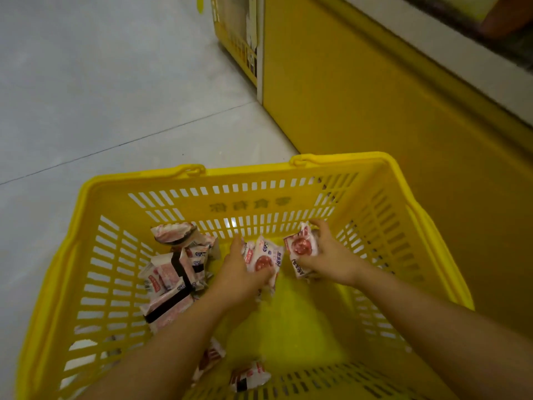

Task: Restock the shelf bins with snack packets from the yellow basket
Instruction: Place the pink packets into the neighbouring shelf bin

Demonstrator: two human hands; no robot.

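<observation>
Both hands were down inside the yellow basket. The left hand clutched a pink-and-white snack packet; just beside it the right hand gripped another packet. More loose packets lay heaped left of the left hand, the yellow shelf base rising beyond.

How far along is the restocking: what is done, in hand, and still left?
Done: cannot tell; no shelf bin shows clearly. In hand: the left hand grips a bunch of packets and the right hand a second bunch, low inside the yellow basket. Left: a pile of packets by the basket's left wall and two more packets at its near end.
</observation>
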